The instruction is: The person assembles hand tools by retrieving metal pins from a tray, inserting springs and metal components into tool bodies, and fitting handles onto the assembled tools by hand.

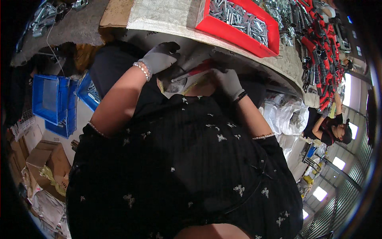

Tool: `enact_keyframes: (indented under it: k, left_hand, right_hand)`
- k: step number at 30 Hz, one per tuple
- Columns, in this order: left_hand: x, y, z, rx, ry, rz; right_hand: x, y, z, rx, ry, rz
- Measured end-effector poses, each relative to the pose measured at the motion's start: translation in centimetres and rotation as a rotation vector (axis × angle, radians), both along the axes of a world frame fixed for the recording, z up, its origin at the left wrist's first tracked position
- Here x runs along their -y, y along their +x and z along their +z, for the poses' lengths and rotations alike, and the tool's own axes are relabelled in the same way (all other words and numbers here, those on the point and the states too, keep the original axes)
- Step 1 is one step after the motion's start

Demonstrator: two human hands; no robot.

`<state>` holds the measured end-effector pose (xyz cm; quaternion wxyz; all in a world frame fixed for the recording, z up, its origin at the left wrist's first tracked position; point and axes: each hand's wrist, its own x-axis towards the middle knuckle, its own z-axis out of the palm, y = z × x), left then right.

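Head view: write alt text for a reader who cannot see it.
Two grey-gloved hands, left hand and right hand, hold a red-handled metal tool at the edge of a workbench. A red tray of metal parts sits on the bench.

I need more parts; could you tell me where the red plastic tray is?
The red plastic tray of metal parts sits on the workbench, top centre, beyond the gloved right hand.

We have only one view, from a camera on the person's head. It looks steeply down the front of their body, so the black dress with small pale flowers (179,167) fills the middle, very near us. The round grey table edge (254,59) sits across the top. The wide lens bends everything at the rim, and the floor shows at the left.
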<state>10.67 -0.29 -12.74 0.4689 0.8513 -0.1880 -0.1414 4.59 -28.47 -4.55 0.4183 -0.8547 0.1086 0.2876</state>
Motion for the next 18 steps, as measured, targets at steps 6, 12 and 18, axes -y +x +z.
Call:
enact_keyframes:
  k: [6,12,18]
  left_hand:
    - [1.5,-3.9,10.4,-0.365,0.169,-0.435]
    - [7.3,-4.4,5.5,-0.111,0.637,-0.488]
    - [7.7,-3.4,0.4,-0.126,0.688,-0.737]
  right_hand:
    - [-5.5,-2.9,4.6,0.141,-0.452,0.804]
    - [-6.6,2.6,-5.2,0.060,-0.573,0.975]
    - [-8.2,1.0,-3.9,-0.015,-0.444,1.128]
